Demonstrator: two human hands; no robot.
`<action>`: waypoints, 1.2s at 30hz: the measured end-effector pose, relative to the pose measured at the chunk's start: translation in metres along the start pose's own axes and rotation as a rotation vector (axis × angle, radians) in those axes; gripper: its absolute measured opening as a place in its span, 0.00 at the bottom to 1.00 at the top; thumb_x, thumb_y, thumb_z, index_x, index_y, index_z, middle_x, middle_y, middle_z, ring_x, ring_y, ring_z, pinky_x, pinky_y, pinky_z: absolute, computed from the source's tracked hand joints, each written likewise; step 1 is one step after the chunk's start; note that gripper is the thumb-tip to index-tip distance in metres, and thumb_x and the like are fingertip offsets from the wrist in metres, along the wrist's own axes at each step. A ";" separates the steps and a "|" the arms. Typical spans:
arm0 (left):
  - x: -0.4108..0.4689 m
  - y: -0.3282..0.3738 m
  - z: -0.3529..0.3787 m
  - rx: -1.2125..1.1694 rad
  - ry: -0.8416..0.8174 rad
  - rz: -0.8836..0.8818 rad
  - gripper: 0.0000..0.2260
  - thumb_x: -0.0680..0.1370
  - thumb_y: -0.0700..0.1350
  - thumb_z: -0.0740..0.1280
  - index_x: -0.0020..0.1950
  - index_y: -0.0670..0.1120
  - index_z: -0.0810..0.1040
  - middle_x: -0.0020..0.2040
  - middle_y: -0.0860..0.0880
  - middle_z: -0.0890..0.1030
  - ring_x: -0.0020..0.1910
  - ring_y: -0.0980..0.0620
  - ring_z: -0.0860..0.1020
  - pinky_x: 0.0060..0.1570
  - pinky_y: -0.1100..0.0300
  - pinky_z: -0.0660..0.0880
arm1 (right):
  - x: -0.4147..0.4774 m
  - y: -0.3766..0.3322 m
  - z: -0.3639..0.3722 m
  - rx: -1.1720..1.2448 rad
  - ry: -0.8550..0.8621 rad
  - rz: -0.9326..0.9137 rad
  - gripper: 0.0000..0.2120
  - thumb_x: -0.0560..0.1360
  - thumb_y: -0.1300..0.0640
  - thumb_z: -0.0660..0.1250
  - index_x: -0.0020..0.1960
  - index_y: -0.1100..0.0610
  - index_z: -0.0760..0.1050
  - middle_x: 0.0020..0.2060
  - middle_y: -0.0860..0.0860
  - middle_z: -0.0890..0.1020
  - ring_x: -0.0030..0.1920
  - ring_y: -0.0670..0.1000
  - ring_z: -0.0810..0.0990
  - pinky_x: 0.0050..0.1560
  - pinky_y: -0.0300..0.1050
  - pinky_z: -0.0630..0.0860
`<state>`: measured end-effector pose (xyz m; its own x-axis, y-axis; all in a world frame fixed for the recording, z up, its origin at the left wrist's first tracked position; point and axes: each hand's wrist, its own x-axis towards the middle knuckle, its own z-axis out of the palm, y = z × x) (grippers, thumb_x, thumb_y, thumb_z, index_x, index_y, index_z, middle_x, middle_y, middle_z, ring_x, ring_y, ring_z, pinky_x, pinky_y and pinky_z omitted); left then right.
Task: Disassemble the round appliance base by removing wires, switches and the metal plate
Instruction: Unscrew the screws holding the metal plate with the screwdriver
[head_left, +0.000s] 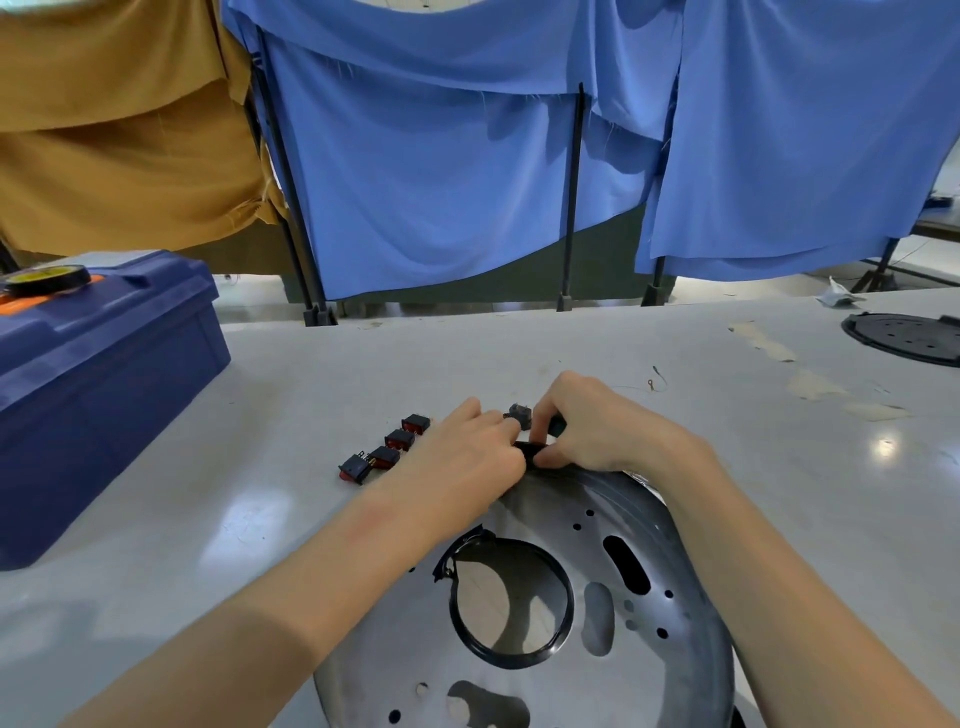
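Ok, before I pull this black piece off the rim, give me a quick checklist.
1. Grip: ok. Left hand and right hand both pinch the black piece at the far rim of the base.
2. Removed switches out of the way: ok. Four lie in a row left of the hands.
3. Fifth switch: not ok. It lies right at the fingertips and looks easy to knock.
4. Wires on the piece freed: cannot tell, the hands hide it.
5. Loose wire: ok, on the table beyond the hands.
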<state>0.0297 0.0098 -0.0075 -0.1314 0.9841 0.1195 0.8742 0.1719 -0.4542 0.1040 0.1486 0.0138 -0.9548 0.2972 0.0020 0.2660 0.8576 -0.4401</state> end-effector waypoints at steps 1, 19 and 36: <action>-0.001 0.002 -0.002 0.054 0.010 0.034 0.08 0.75 0.33 0.62 0.45 0.45 0.76 0.42 0.49 0.70 0.47 0.47 0.72 0.45 0.57 0.56 | 0.000 0.000 0.000 0.006 -0.005 0.000 0.05 0.70 0.61 0.74 0.40 0.54 0.79 0.34 0.46 0.74 0.39 0.51 0.74 0.34 0.40 0.68; -0.001 0.011 -0.016 0.423 0.086 0.205 0.06 0.66 0.41 0.70 0.31 0.52 0.79 0.32 0.55 0.78 0.33 0.56 0.75 0.34 0.63 0.69 | 0.001 0.001 -0.001 0.056 -0.059 0.004 0.17 0.70 0.66 0.71 0.29 0.51 0.71 0.27 0.48 0.72 0.30 0.48 0.69 0.32 0.40 0.66; -0.004 0.001 -0.013 0.375 0.147 0.174 0.09 0.68 0.37 0.59 0.35 0.47 0.77 0.33 0.51 0.74 0.32 0.53 0.71 0.35 0.59 0.59 | -0.002 0.004 -0.005 0.101 -0.109 -0.048 0.07 0.71 0.65 0.72 0.37 0.56 0.77 0.32 0.52 0.75 0.35 0.51 0.70 0.39 0.43 0.68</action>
<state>0.0369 0.0059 0.0027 0.0942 0.9876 0.1253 0.6439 0.0355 -0.7643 0.1079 0.1532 0.0171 -0.9762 0.2050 -0.0704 0.2107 0.8213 -0.5302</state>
